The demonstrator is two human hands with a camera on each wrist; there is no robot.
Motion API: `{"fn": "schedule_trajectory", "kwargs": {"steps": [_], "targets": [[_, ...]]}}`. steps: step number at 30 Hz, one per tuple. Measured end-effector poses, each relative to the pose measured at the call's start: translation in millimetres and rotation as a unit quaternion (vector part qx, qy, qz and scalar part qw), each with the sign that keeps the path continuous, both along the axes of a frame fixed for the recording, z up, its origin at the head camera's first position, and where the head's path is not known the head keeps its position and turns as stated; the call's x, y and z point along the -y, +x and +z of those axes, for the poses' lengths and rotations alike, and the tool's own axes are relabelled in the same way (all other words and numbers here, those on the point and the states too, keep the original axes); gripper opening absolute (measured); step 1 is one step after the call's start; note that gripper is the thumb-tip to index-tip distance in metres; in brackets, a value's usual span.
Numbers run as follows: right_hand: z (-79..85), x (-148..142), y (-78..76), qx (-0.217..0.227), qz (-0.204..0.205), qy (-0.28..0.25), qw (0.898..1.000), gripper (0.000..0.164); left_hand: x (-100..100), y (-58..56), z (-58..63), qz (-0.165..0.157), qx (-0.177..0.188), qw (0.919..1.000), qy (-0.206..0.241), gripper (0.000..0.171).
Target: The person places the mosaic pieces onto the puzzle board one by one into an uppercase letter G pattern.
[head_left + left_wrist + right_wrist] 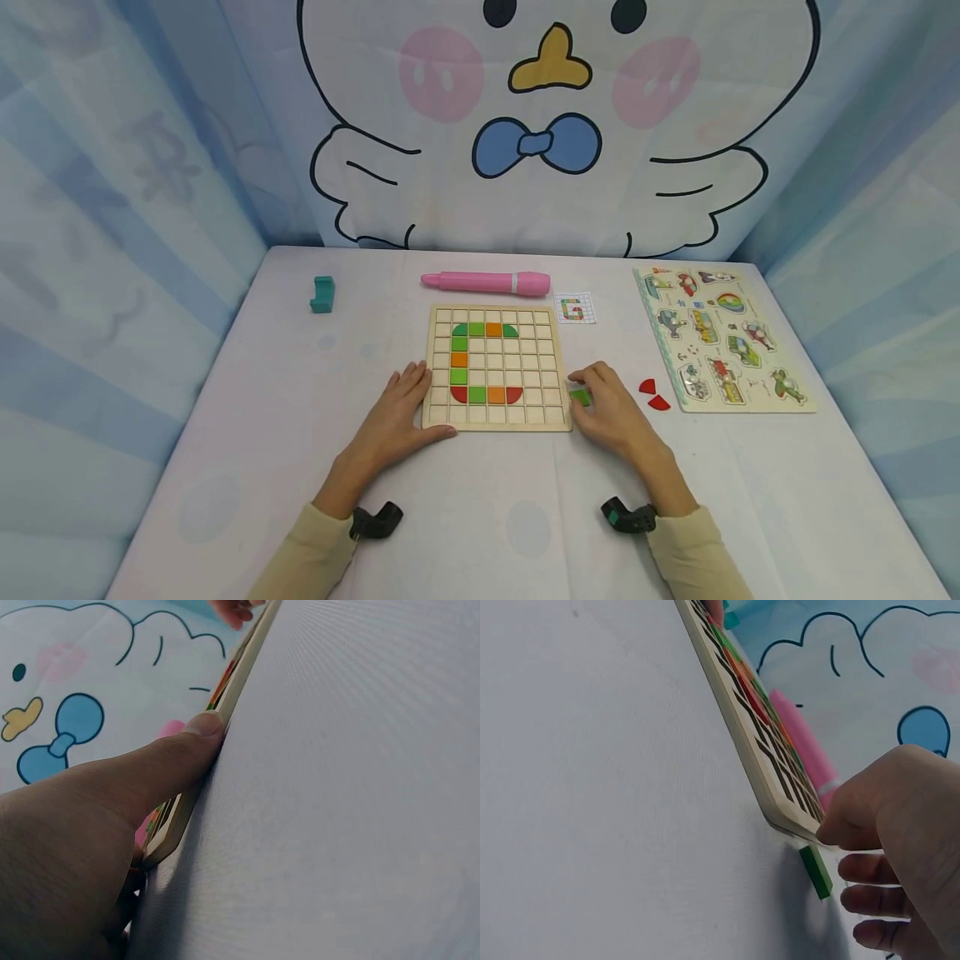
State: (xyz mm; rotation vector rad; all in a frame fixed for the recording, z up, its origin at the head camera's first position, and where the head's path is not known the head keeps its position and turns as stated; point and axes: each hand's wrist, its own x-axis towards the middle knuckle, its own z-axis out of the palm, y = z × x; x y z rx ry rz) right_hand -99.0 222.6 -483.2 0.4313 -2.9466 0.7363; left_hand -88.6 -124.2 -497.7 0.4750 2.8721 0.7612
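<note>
A square wooden grid board (543, 358) lies on the table, with green, orange and red tiles forming a C shape in its cells. My left hand (397, 408) steadies the board's near left corner: the fingers lie along its left side and the thumb (176, 754) presses its front edge. At the board's right side, my right hand (611, 412) hovers low by green tiles (581, 397). One green tile (815, 871) sits on the table beside the loosely bent fingertips (866, 868), and the right thumb is close to the board's corner.
Two red quarter-round tiles (659, 403) lie right of my right hand. Farther right is a picture puzzle board (720, 342). Behind the grid board are a pink pen-shaped object (480, 282) and a small pattern card (575, 308). A teal block (322, 294) stands back left.
</note>
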Motion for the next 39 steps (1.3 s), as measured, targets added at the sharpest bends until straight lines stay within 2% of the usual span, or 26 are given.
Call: {"fn": "schedule_trajectory", "kwargs": {"steps": [7,15,22,33,39], "targets": [[-2.9,-4,0.2,0.013,-0.005,0.008,1.0,0.034,0,-1.0,-1.2,0.0,-0.001,1.0,-0.003,0.104],[-5.9,-6,-0.4,0.02,-0.009,0.011,1.0,0.028,0,-0.3,-3.1,0.005,-0.004,1.0,0.003,0.104],[-4.9,-7,-1.1,0.043,-0.019,0.009,0.999,0.027,0,-0.6,-4.1,0.007,-0.007,1.0,0.001,0.105],[-3.9,-8,-5.5,0.056,-0.015,-0.002,0.998,0.028,0,-0.9,-3.4,0.003,-0.009,1.0,-0.001,0.105],[-4.6,-9,-10.1,0.048,0.001,-0.018,0.999,0.026,0,-1.0,-2.5,0.002,-0.004,1.0,0.002,0.105]]}}
